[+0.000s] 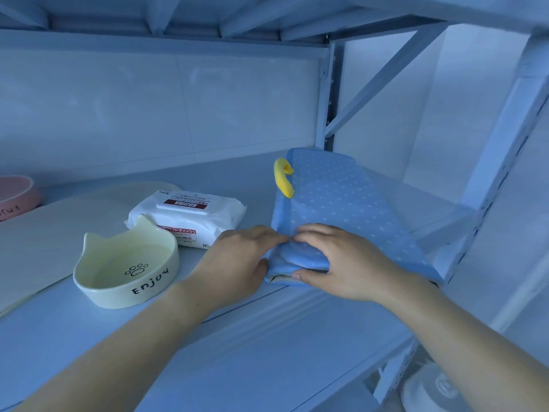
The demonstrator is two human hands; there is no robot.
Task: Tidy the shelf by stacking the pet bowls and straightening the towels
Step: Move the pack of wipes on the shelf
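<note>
The blue towel (341, 197), dotted white and folded into a long strip, lies on the right end of the shelf (267, 337) and runs from the front edge back towards the corner post. A yellow hanging loop (283, 179) sticks out of its left side. Both hands are on its near end. The left hand (237, 260) has its fingers laid over the top corner and its thumb pressed in at the side, so it pinches the fold. The right hand (335, 263) curls over the upper layers with its thumb tucked under the front edge, gripping them. From here the cloth looks soft, light and limp, and the layers bulge where they are squeezed. I'd say it will sag and slide apart if lifted by one corner. It is better held flat by the folded edges, or simply nudged and smoothed in place. Off to the left stand a cream cat-eared bowl (142, 292) and, well apart from it, a pink bowl (17, 197), not yet stacked. A pack of wipes (190, 215) lies between the cream bowl and the towel.
</note>
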